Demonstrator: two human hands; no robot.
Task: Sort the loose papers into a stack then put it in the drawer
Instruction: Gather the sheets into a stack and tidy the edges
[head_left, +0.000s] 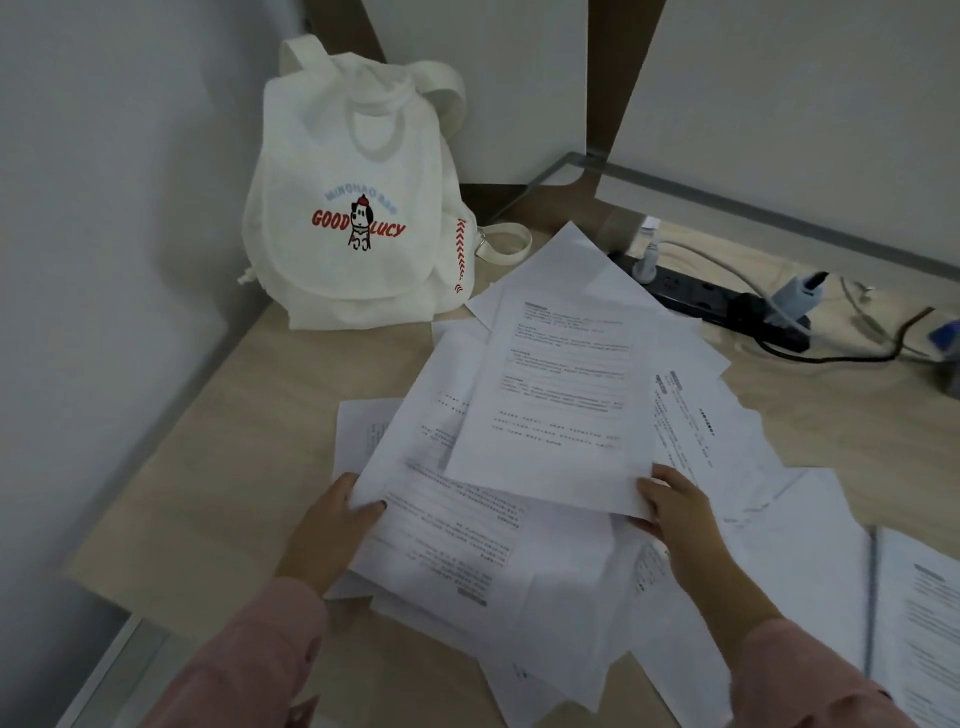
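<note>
1. A pile of loose papers (545, 571), white sheets with printed text, lies fanned and overlapping at odd angles across the centre and lower right of the frame, on a pale wood-grain desk (218, 441).
2. A top sheet (561, 395) sits tilted over the middle of the pile, its text facing the viewer.
3. The right grip (680, 509) holds the lower right corner of that top sheet, thumb on the printed face and fingers tucked underneath.
4. A second sheet (415, 431) slants out from under the top sheet toward the left.
5. The left grip (332, 525) pinches the lower left corner of this second sheet, with the thumb laid across the paper.
6. Both arms enter from the bottom edge in pink sleeves (249, 665).
7. At the lower right edge lie more printed pages (919, 613), partly cut off.
8. In the upper left, a white backpack (353, 218) printed "GOOD LUCY" with a cartoon dog stands on the desk in the corner of the wall (104, 156).
9. At the upper right, a black power strip (717, 299) with plugs and trailing cables (727, 270) lies just beyond the papers.
</note>
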